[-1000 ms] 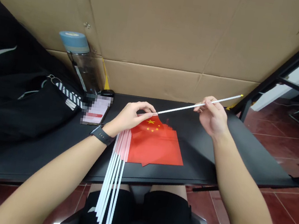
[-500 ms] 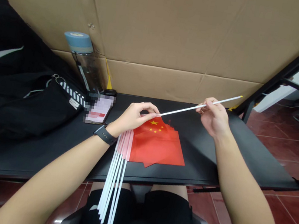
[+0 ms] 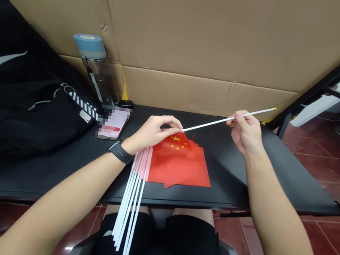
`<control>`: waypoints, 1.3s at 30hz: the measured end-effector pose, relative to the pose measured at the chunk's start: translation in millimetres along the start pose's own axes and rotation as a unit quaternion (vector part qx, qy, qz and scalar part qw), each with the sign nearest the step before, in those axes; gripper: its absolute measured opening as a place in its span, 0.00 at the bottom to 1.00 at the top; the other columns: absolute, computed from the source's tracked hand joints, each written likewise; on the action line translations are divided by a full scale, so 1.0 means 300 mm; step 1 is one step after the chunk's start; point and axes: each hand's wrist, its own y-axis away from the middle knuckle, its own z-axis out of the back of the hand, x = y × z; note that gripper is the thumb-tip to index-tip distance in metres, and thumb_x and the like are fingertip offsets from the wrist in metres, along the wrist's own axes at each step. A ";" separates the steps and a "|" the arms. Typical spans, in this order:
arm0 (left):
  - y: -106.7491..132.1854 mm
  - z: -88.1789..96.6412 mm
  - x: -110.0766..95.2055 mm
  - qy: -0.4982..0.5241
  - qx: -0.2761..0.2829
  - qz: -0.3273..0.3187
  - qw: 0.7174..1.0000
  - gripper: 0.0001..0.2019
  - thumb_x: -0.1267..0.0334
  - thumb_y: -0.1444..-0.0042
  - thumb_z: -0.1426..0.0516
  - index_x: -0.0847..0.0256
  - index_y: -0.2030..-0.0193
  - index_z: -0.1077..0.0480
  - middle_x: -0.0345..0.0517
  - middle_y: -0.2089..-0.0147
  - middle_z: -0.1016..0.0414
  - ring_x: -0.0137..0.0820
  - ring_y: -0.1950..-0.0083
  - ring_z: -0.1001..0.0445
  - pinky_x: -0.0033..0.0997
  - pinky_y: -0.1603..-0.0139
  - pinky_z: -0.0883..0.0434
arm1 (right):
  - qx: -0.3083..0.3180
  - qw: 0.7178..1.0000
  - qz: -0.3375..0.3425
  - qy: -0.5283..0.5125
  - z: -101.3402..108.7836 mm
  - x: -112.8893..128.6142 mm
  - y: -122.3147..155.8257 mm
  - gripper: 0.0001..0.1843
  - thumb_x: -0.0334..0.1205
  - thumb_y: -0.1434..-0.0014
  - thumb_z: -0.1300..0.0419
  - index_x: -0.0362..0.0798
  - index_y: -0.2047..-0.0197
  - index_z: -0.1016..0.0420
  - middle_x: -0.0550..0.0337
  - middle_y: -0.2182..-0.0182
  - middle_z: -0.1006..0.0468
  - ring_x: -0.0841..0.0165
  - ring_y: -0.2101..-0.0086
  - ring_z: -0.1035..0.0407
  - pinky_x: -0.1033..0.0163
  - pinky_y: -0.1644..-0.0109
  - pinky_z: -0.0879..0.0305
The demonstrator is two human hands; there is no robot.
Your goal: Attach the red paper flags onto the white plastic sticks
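My left hand [image 3: 154, 133], with a black watch on its wrist, pinches the pale sleeve edge of a small red flag [image 3: 176, 142] with yellow stars. Between the thumb and fingers of my right hand [image 3: 246, 132] is a thin white flagstick [image 3: 210, 123], tipped yellow at its upper right end. Its lower end meets the flag's sleeve at my left fingertips; how far it reaches inside is hidden. Beneath lie more red flags [image 3: 190, 171] in a stack. Their several white sticks [image 3: 127, 210] fan down over the table's front edge.
A black bag [image 3: 10, 103] fills the left of the black table [image 3: 228, 187]. Beside it stand a blue-lidded bottle [image 3: 94, 65] and a phone [image 3: 114, 123] with a blurred screen. Brown cardboard [image 3: 184, 31] walls the back. A dark metal frame [image 3: 336, 63] rises at the right.
Both hands keep their holds on the flag and stick. My right hand has shifted slightly to the right along the stick; otherwise the view has barely moved.
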 end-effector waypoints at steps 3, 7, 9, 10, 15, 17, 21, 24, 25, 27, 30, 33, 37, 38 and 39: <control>0.000 0.000 -0.003 0.003 0.000 0.000 1.000 0.08 0.60 0.31 0.39 0.58 0.55 0.19 0.47 0.53 0.15 0.34 0.50 0.18 0.31 0.51 0.21 | -0.004 1.000 0.010 0.010 0.006 -0.009 -0.002 0.22 0.61 0.46 0.24 0.54 0.69 0.23 0.64 0.72 0.22 0.71 0.71 0.29 0.62 0.66 0.31; -0.001 -0.001 -0.006 -0.002 -0.001 -0.001 1.000 0.08 0.59 0.31 0.39 0.58 0.55 0.19 0.47 0.53 0.15 0.35 0.50 0.18 0.32 0.51 0.21 | -0.025 0.999 0.022 0.039 0.006 -0.022 -0.003 0.22 0.61 0.47 0.24 0.54 0.70 0.23 0.63 0.69 0.21 0.69 0.68 0.28 0.62 0.68 0.32; -0.001 -0.001 -0.009 -0.003 0.000 -0.002 1.000 0.08 0.59 0.31 0.39 0.57 0.56 0.19 0.47 0.53 0.15 0.35 0.50 0.18 0.33 0.50 0.21 | -0.040 0.998 0.029 0.044 0.002 -0.026 -0.002 0.21 0.61 0.47 0.23 0.54 0.70 0.23 0.62 0.68 0.21 0.68 0.67 0.27 0.63 0.69 0.33; -0.001 -0.002 -0.011 -0.005 0.001 -0.004 1.000 0.08 0.60 0.31 0.39 0.57 0.56 0.19 0.47 0.53 0.15 0.35 0.50 0.18 0.34 0.48 0.21 | -0.045 0.998 0.032 0.043 -0.001 -0.027 -0.002 0.21 0.61 0.47 0.23 0.54 0.70 0.23 0.62 0.67 0.20 0.68 0.66 0.27 0.63 0.69 0.33; -0.003 -0.002 -0.019 -0.010 0.005 -0.005 1.000 0.09 0.58 0.31 0.39 0.57 0.55 0.19 0.47 0.52 0.15 0.36 0.50 0.17 0.36 0.46 0.21 | -0.053 0.996 0.045 0.051 -0.004 -0.025 -0.003 0.23 0.63 0.47 0.24 0.54 0.71 0.25 0.61 0.67 0.21 0.68 0.66 0.28 0.63 0.70 0.32; -0.003 -0.003 -0.018 -0.006 0.005 -0.001 1.000 0.09 0.57 0.31 0.39 0.57 0.54 0.18 0.48 0.52 0.15 0.36 0.50 0.17 0.36 0.47 0.21 | -0.059 0.995 0.050 0.056 -0.003 -0.023 -0.004 0.24 0.64 0.47 0.25 0.54 0.71 0.26 0.61 0.67 0.22 0.67 0.66 0.28 0.62 0.70 0.32; -0.003 -0.005 -0.015 0.007 0.002 0.007 1.000 0.09 0.57 0.31 0.38 0.57 0.53 0.18 0.48 0.51 0.15 0.36 0.49 0.17 0.34 0.48 0.20 | -0.067 0.995 0.050 0.053 -0.002 -0.021 -0.004 0.24 0.64 0.47 0.25 0.54 0.71 0.26 0.61 0.68 0.23 0.68 0.67 0.29 0.62 0.70 0.33; -0.001 -0.005 -0.014 0.012 0.007 0.010 1.000 0.08 0.59 0.31 0.38 0.57 0.54 0.18 0.46 0.52 0.15 0.35 0.49 0.17 0.32 0.48 0.20 | -0.071 0.995 0.054 0.046 -0.003 -0.022 -0.004 0.23 0.62 0.47 0.24 0.54 0.71 0.25 0.61 0.68 0.23 0.68 0.67 0.29 0.62 0.69 0.34; 0.000 -0.006 -0.013 0.012 0.009 0.012 1.000 0.07 0.59 0.32 0.38 0.56 0.54 0.18 0.46 0.52 0.15 0.34 0.50 0.17 0.32 0.48 0.20 | -0.072 0.995 0.055 0.046 -0.003 -0.022 -0.004 0.23 0.62 0.48 0.24 0.54 0.71 0.25 0.61 0.68 0.23 0.68 0.67 0.29 0.62 0.69 0.34; 0.001 -0.007 -0.009 0.009 0.008 0.018 1.000 0.07 0.59 0.32 0.37 0.56 0.53 0.18 0.46 0.51 0.15 0.34 0.49 0.17 0.32 0.48 0.20 | -0.075 0.994 0.057 0.048 -0.004 -0.022 -0.004 0.23 0.62 0.48 0.23 0.54 0.71 0.25 0.61 0.67 0.23 0.68 0.66 0.29 0.62 0.68 0.34; 0.001 -0.009 -0.004 0.001 0.002 0.020 1.000 0.09 0.57 0.33 0.36 0.56 0.52 0.18 0.47 0.52 0.14 0.36 0.50 0.16 0.35 0.47 0.19 | -0.072 0.994 0.065 0.049 -0.006 -0.019 -0.005 0.24 0.62 0.48 0.24 0.54 0.72 0.26 0.61 0.68 0.23 0.67 0.65 0.28 0.61 0.67 0.33; 0.001 -0.010 -0.003 -0.017 0.004 0.008 1.000 0.08 0.56 0.34 0.36 0.56 0.54 0.17 0.46 0.53 0.14 0.37 0.52 0.16 0.38 0.46 0.19 | -0.067 0.993 0.074 0.055 -0.007 -0.013 -0.006 0.25 0.64 0.47 0.24 0.54 0.72 0.27 0.61 0.69 0.24 0.66 0.65 0.28 0.60 0.67 0.32; 0.000 -0.007 -0.007 -0.035 0.003 -0.006 0.999 0.07 0.57 0.35 0.35 0.54 0.56 0.16 0.45 0.54 0.14 0.37 0.52 0.16 0.38 0.46 0.20 | -0.065 0.995 0.064 0.050 -0.008 -0.005 -0.006 0.25 0.63 0.46 0.25 0.54 0.73 0.29 0.61 0.69 0.25 0.66 0.66 0.29 0.61 0.68 0.32; 0.000 -0.006 -0.007 -0.037 0.001 -0.008 0.999 0.06 0.58 0.35 0.35 0.54 0.57 0.16 0.45 0.54 0.14 0.37 0.51 0.17 0.38 0.46 0.21 | -0.066 0.995 0.061 0.043 -0.008 -0.003 -0.006 0.25 0.63 0.46 0.25 0.54 0.73 0.29 0.61 0.69 0.25 0.67 0.66 0.29 0.61 0.68 0.33; 0.000 -0.006 -0.007 -0.037 -0.001 -0.010 0.999 0.06 0.58 0.35 0.35 0.54 0.57 0.15 0.45 0.54 0.14 0.37 0.50 0.18 0.37 0.47 0.21 | -0.066 0.995 0.059 0.038 -0.008 -0.002 -0.006 0.25 0.63 0.46 0.25 0.54 0.73 0.29 0.61 0.69 0.25 0.67 0.67 0.29 0.61 0.68 0.33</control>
